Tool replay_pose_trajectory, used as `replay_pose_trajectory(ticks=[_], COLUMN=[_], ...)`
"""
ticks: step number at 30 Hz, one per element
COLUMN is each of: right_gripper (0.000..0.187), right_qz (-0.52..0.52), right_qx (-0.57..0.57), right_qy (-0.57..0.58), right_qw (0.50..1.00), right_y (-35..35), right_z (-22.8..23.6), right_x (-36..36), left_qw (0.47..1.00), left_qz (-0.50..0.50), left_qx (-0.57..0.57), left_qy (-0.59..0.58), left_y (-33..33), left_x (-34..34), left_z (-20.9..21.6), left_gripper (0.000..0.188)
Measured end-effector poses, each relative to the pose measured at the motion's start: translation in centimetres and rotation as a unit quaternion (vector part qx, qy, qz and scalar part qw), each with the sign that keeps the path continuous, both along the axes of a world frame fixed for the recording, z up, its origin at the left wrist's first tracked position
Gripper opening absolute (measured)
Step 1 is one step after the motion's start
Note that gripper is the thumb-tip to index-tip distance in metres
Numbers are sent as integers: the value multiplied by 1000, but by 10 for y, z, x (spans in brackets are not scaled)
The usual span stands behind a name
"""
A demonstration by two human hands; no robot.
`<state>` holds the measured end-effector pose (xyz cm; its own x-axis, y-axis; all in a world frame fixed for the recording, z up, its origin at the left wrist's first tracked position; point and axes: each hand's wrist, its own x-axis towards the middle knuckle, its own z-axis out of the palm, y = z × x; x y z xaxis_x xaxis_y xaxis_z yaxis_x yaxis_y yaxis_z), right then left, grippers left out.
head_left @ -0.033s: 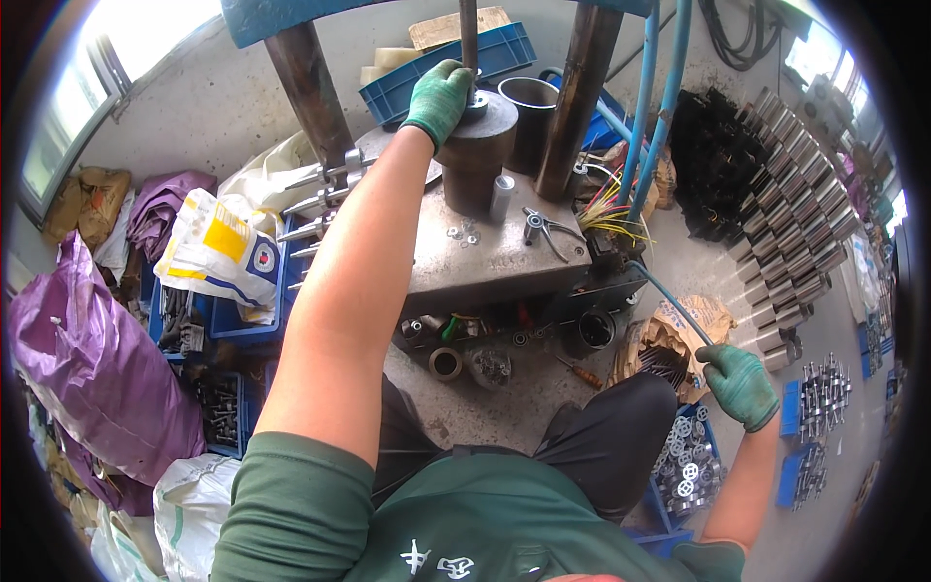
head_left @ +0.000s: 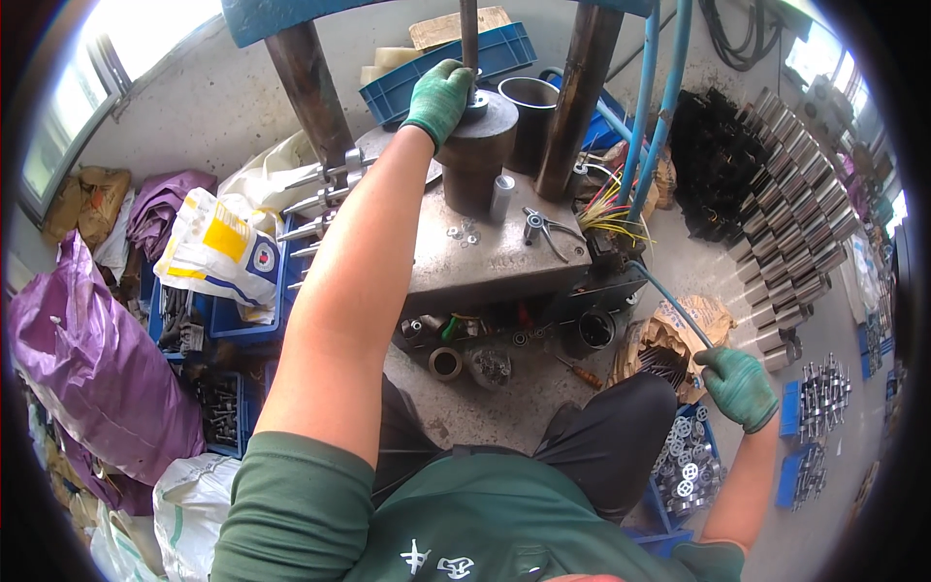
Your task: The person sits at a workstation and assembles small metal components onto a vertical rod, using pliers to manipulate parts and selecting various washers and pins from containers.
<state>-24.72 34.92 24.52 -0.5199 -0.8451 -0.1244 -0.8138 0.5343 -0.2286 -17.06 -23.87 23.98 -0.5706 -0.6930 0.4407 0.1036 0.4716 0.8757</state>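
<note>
My left hand (head_left: 438,102), in a green glove, is closed beside the slim vertical press rod (head_left: 469,39) and above the thick steel cylinder (head_left: 485,145). What its fingers hold is hidden behind the glove. A dark ring-shaped part (head_left: 475,109) sits on the cylinder's top, touching or very near the fingers. My right hand (head_left: 740,388), also green-gloved, grips the end of a long blue-grey lever (head_left: 679,312) that slants up to the press. On the steel press table (head_left: 465,274) stand a small silver sleeve (head_left: 501,197), several little rings (head_left: 464,235) and pliers (head_left: 553,233).
Two press columns (head_left: 308,92) flank the work, with blue hoses (head_left: 655,116) at right. A tilted blue crate (head_left: 451,70) lies behind. Stacked metal tubes (head_left: 790,204) and a torn paper sack (head_left: 713,315) are at right. A purple sack (head_left: 102,359) bulges at left.
</note>
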Motion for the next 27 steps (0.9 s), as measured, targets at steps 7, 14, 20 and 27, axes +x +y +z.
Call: replay_pose_trajectory(ticks=[7, 14, 20, 27], right_gripper=[24, 26, 24, 33], right_qz=[-6, -21, -81, -91], right_qx=[-19, -136, -337, -390], right_qy=[3, 39, 212, 300], right_qw=[1000, 990, 914, 866], right_y=[-4, -2, -72, -154], right_z=[-2, -5, 37, 86], right_x=[-1, -3, -54, -131], left_qw=[1000, 999, 999, 999], left_qz=[-3, 7, 21, 16], left_qx=[-1, -16, -33, -34], left_qy=[5, 39, 6, 4], left_y=[-7, -6, -4, 1], left_x=[-5, -8, -5, -6], left_z=[-5, -7, -5, -4], left_gripper=[25, 38, 40, 41])
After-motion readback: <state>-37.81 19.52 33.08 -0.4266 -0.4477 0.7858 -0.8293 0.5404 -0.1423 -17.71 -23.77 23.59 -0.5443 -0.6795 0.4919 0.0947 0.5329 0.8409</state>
